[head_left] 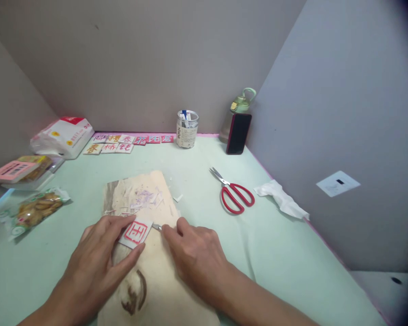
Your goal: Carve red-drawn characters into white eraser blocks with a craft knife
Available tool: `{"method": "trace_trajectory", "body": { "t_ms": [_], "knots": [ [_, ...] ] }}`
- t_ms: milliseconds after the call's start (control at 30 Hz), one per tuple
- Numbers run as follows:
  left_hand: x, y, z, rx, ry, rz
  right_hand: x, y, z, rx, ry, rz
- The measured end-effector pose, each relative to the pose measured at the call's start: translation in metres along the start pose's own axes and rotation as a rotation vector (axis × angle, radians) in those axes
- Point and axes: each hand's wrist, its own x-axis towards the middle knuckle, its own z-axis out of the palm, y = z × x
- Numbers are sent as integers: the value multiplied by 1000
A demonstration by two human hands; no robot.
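Note:
A small white square tile (136,232) bears a red hand-drawn character inside a red frame. My left hand (98,253) pinches it between thumb and fingers, over a pale wooden board (170,271). My right hand (193,251) is closed around a small carving knife (157,227); only its metal tip end shows, touching or very near the tile's right edge. The handle is hidden in my fingers. Purple and white shavings (149,198) lie on the board just beyond the tile.
Red-handled scissors (231,192) and crumpled tissue (282,199) lie right. Lettered tiles (124,140) line the back, beside a jar (187,131). A phone (239,133) leans on a bottle (241,106). Left are a tissue pack (64,137), packets (23,170) and a snack bag (37,210).

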Motion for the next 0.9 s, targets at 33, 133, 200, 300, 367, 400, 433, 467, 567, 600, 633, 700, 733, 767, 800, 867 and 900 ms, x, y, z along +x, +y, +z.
{"method": "trace_trajectory", "body": {
  "t_ms": [33, 133, 200, 300, 367, 400, 433, 467, 567, 600, 633, 700, 733, 767, 800, 867, 900],
  "knots": [
    [0, -1, 0, 1, -1, 3, 0, 0, 0, 0, 6, -1],
    [0, -1, 1, -6, -18, -8, 1, 0, 0, -9, 18, 2],
    [0, -1, 1, -17, -25, -15, 2, 0, 1, -17, 26, 6],
    [-1, -1, 0, -25, -27, -16, 3, 0, 2, -26, 44, 5],
    [-1, -2, 0, -25, -27, -24, 3, 0, 3, -27, 58, 2],
    [-1, -2, 0, -26, -29, -27, 4, 0, 3, -27, 63, 0],
    [-1, -3, 0, -29, -29, -30, 3, 0, 3, -26, 70, -1],
    [-1, -3, 0, -31, -30, -34, 3, 0, 4, -25, 76, -2],
    [-1, -3, -1, -38, -29, -54, 3, 0, 5, -20, 93, -9],
    [-1, -2, 0, -40, -28, -63, 3, 1, 5, -17, 95, -10],
    [0, -2, 0, -41, -30, -68, 4, 2, 5, -14, 95, -15],
    [0, -2, 0, -41, -31, -65, 5, 8, 5, -5, 85, -44],
    [0, -3, 1, -41, -30, -59, 7, 13, 5, 2, 76, -73],
    [0, -4, 0, -41, -29, -53, 8, 18, 4, 10, 65, -110],
    [0, -6, 0, -42, -28, -47, 9, 23, 3, 18, 56, -151],
    [-2, -12, -3, -54, -40, -26, 11, 33, 2, 27, 46, -215],
    [-3, -16, -5, -65, -59, -13, 11, 37, 2, 30, 52, -236]
  ]
}}
